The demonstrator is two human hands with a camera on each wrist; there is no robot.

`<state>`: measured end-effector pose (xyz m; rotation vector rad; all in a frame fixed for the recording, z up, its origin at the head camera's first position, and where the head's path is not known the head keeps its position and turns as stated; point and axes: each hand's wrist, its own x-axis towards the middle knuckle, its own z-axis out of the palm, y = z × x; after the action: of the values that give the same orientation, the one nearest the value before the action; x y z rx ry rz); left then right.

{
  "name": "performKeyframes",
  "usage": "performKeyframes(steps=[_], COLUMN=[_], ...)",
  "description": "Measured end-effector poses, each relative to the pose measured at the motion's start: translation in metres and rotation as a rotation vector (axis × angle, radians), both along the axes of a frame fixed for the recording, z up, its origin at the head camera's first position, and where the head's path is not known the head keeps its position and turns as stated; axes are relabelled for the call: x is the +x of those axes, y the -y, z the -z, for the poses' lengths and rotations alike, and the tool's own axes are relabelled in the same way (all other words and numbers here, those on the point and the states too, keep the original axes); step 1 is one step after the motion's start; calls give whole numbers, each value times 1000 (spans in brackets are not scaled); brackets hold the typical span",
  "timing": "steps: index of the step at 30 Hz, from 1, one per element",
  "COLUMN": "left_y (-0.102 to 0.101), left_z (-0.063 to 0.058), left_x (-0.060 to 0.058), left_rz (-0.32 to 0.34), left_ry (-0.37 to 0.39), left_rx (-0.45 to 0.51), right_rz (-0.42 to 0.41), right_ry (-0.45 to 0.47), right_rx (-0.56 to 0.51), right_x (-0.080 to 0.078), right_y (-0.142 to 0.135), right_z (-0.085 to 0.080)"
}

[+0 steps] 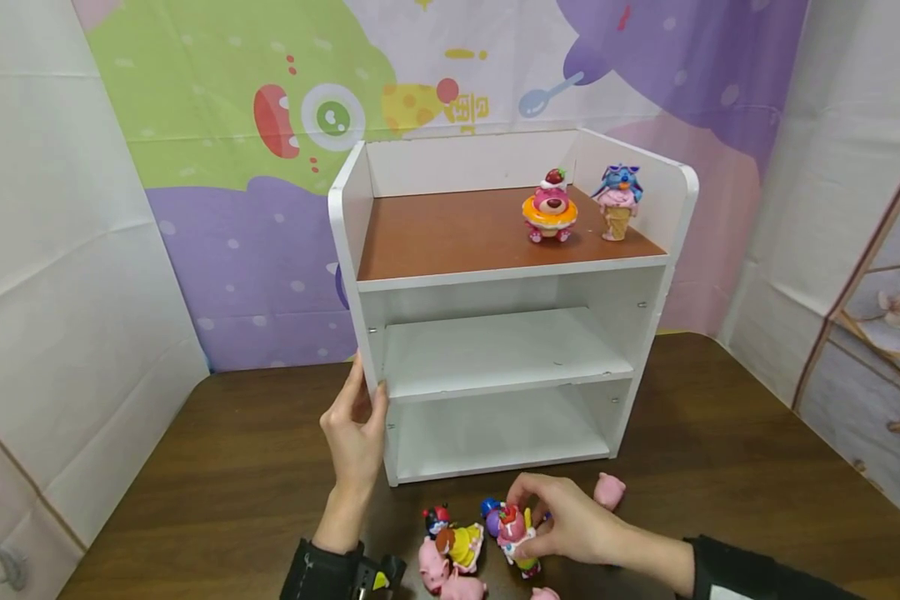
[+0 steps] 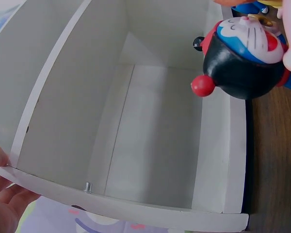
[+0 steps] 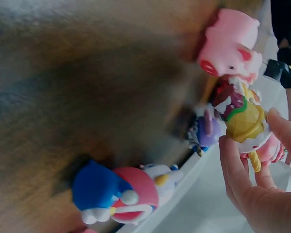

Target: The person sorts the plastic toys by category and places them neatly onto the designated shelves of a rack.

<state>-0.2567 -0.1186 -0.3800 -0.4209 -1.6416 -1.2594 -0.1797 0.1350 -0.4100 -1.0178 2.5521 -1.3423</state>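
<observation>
My left hand (image 1: 356, 437) grips the left side panel of a small white shelf unit (image 1: 495, 354), thumb in front and fingers behind its edge. In the left wrist view, fingertips (image 2: 19, 196) show round that panel. My right hand (image 1: 573, 521) pinches a pink figurine (image 1: 512, 527) with a red top and a yellow-and-white lower part, low over the table in front of the unit. From the right wrist, the figurine's yellow waffle-like part (image 3: 245, 125) shows between thumb and fingers. A blue-and-purple figurine (image 1: 491, 518) is right beside it, partly hidden.
On the brown top board stand a pink bear figurine (image 1: 550, 218) in an orange ring and a blue figure on an ice-cream cone (image 1: 617, 204). Before the unit lie a yellow-dressed figurine (image 1: 468, 546), a red-and-black one (image 1: 436, 518) and several pink pigs (image 1: 610, 491).
</observation>
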Motion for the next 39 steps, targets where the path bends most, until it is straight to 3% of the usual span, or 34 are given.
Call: performKeyframes(steps=[12,20,25,39], left_y=[0,-1,0,-1], left_z=[1,0,1,-1], left_x=[0,1,0,2], left_rz=[21,12,13,17], left_ry=[21,36,28,7], left_rx=[7,6,8,1], right_rz=[-30,-75,-93,-118], right_ry=[-59,-256,-325,-385], right_rx=[65,137,195,263], right_x=[2,7,10,21], right_y=[-6,-10,-12,-17], right_z=[10,9,8,2])
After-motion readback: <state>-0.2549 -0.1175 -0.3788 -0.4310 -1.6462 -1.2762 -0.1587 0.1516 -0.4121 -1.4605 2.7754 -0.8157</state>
